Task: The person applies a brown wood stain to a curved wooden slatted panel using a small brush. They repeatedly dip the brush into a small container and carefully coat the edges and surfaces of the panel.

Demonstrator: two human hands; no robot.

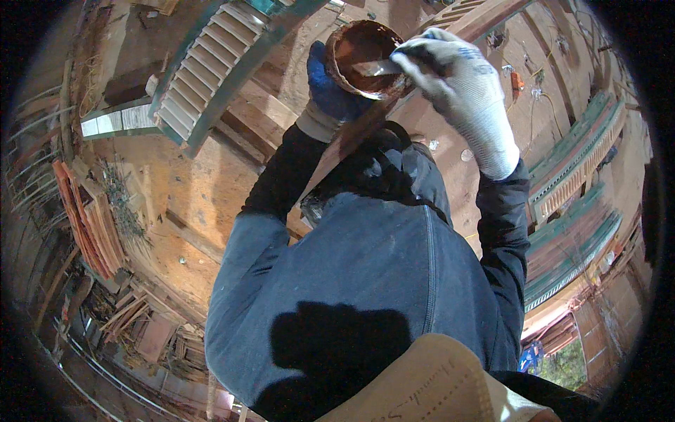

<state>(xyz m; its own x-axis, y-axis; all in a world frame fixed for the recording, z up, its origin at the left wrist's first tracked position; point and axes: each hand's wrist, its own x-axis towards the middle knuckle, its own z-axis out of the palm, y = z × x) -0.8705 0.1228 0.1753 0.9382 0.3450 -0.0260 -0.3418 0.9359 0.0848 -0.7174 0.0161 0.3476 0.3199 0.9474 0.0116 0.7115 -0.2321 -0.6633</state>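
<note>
Brown, stained floor (179,186), cluttered workshop-type space. Green-framed slatted panel (211,67) at upper left, more slatted panels (580,176) at right, stacked planks (91,221) far left. Writing: dark handwriting on tan flap (422,376) at bottom edge, blue print on the right glove's back; too small to tell. Bowl (350,43) is round, reddish-brown inside, rim crusted and uneven; held up above floor, ahead of chest. Left hand (330,95), blue-and-white glove, fingers curled around bowl's side. Right hand (457,74), whitish glove, fingers pinched on flat scraper (378,68), blade inside bowl.
</note>
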